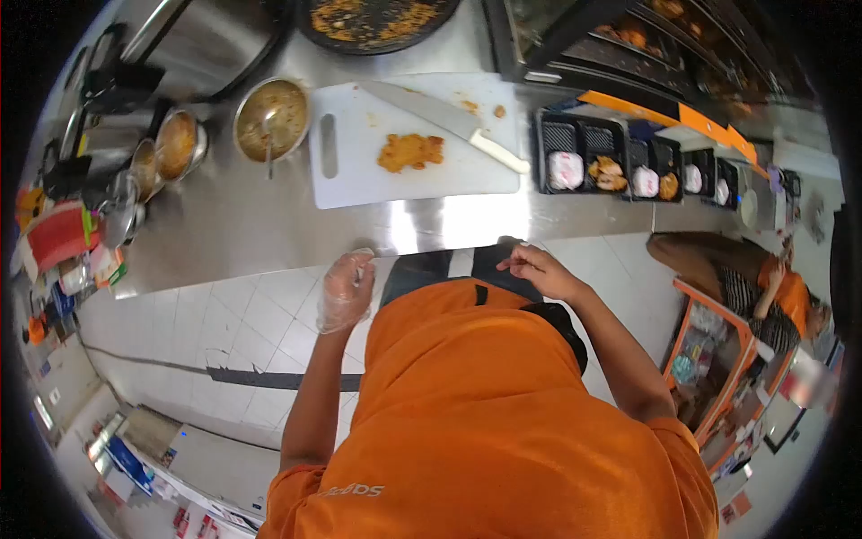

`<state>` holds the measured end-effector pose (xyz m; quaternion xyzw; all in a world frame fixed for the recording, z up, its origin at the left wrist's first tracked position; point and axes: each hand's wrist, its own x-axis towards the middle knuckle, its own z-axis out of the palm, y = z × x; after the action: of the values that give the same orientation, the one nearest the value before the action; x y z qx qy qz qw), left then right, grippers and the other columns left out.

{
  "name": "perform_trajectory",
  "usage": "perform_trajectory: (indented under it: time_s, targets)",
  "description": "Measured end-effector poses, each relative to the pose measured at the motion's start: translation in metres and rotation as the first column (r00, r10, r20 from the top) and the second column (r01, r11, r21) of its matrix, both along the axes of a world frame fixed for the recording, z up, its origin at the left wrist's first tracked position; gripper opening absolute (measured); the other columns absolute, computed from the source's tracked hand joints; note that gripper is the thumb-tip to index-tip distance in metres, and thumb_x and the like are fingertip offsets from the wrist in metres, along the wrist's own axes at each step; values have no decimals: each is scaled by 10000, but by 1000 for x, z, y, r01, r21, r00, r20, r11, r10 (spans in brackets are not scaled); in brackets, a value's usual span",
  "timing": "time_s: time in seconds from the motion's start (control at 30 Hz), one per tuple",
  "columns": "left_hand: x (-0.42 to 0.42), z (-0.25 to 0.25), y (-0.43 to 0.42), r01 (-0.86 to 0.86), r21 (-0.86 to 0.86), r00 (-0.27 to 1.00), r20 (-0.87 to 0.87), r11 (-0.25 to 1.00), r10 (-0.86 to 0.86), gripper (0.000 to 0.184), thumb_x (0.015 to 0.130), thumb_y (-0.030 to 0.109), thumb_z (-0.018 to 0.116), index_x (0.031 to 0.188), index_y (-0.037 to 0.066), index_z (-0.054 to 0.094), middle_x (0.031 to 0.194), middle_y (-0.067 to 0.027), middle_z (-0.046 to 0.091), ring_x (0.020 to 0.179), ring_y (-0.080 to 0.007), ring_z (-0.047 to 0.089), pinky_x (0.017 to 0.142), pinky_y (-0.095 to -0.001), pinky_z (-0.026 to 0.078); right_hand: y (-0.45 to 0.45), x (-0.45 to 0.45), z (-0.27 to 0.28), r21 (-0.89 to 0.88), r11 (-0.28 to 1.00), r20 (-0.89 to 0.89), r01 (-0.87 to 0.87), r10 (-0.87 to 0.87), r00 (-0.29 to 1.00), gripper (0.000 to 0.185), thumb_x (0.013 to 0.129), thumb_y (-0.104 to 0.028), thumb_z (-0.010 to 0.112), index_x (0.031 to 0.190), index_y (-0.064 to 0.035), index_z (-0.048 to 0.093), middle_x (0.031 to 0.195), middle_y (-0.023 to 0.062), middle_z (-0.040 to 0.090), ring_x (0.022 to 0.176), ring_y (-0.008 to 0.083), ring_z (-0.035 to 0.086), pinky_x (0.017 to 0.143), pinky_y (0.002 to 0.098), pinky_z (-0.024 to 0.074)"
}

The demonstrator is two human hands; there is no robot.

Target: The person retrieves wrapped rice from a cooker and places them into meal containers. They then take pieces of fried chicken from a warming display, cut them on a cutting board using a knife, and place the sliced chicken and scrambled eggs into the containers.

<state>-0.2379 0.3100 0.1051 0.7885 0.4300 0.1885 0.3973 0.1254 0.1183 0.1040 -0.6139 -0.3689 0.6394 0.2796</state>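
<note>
My left hand [347,293], in a clear plastic glove, hangs in front of the steel counter's [260,229] near edge, its fingers curled in with nothing visible in them. My right hand [536,270] is bare and also in front of the edge, fingers loosely bent and partly apart, holding nothing. Beyond them a white cutting board [355,184] lies on the counter. On it is a flat, golden-brown fried piece of food [410,153], probably chicken. A large knife [431,112] with a white handle lies slantwise across the board's far right part, among crumbs.
Left of the board stands a metal bowl [241,135] of sauce with a spoon. More sauce bowls [178,144] are farther left. Black trays [561,137] with wrapped portions and chicken line the right. A dark round pan [310,31] sits behind. Another person [790,292] is at far right.
</note>
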Motion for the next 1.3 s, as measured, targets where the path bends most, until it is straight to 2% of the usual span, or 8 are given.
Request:
perform_trajectory:
  time_s: [0.27, 0.4, 0.5, 0.67, 0.77, 0.97, 1.13, 1.3]
  targets:
    - [13, 12, -1, 88, -15, 995, -54, 996, -89, 137, 902, 29, 722, 1039, 34, 707, 968, -134, 735, 710, -223, 635, 648, -355, 518, -57, 28, 17, -292, 861, 400, -415, 505, 765, 418, 1073, -409, 465, 1048, -42, 663, 895, 172, 737, 895, 342, 693, 816, 435, 518]
    - [9, -4, 2, 72, -75, 994, -72, 995, -77, 144, 904, 43, 719, 1047, 31, 706, 953, -145, 731, 732, -250, 655, 667, -372, 529, -51, 58, -4, -317, 945, 45, -85, 104, 994, 299, 1049, -347, 538, 1149, -105, 684, 1007, 164, 763, 1030, 336, 714, 850, 422, 521]
    - [13, 1, 5, 47, -77, 996, -74, 996, -52, 164, 910, 59, 723, 1070, 30, 701, 943, -147, 727, 744, -243, 661, 688, -365, 536, -28, 47, 24, -331, 929, 798, -167, 370, 476, 273, 989, -260, 614, 1226, -134, 660, 1066, 154, 756, 1013, 323, 715, 872, 420, 526]
    - [37, 0, 36, -77, -99, 997, 0, 992, 77, 238, 914, 56, 721, 1148, 32, 684, 958, -97, 704, 769, -190, 641, 711, -339, 530, 51, 20, 44, 269, 963, 718, -5, -197, 667, 377, 815, -230, 827, 1086, -39, 647, 725, 113, 685, 702, 326, 700, 675, 446, 538]
    - [66, -29, 68, -180, -6, 978, 110, 984, 180, 325, 903, 29, 712, 1223, 36, 661, 1030, -78, 673, 868, -159, 632, 741, -309, 534, 105, 6, 22, 524, 818, 818, -237, -406, 407, 374, 888, -225, 714, 1214, -61, 634, 962, 98, 710, 1046, 311, 634, 851, 450, 465]
    - [128, -37, 118, -17, 237, 999, 48, 971, 6, 432, 829, 12, 700, 1256, 58, 666, 1230, -194, 695, 1131, -381, 650, 1006, -448, 520, 176, 20, -3, 212, 886, 975, -413, -159, 158, 347, 960, -106, 519, 1298, -118, 597, 1055, 111, 700, 1072, 298, 596, 876, 431, 420]
    - [127, -51, 120, 176, 218, 979, 67, 960, -195, 340, 845, 91, 752, 1178, 61, 689, 1224, -173, 691, 1131, -366, 656, 1024, -435, 519, 181, 21, 22, 206, 957, 821, -203, -56, 568, 382, 997, -270, 575, 1296, -58, 471, 956, 288, 691, 945, 537, 682, 821, 603, 537]
    - [128, -41, 79, 127, 59, 977, 166, 990, -135, 351, 759, 50, 810, 1094, 10, 711, 1190, -189, 713, 1146, -369, 665, 1001, -427, 541, 168, -17, 67, 18, 980, 741, -201, 121, 660, 329, 1007, -246, 571, 1233, -34, 462, 897, 325, 699, 889, 526, 694, 811, 621, 542]
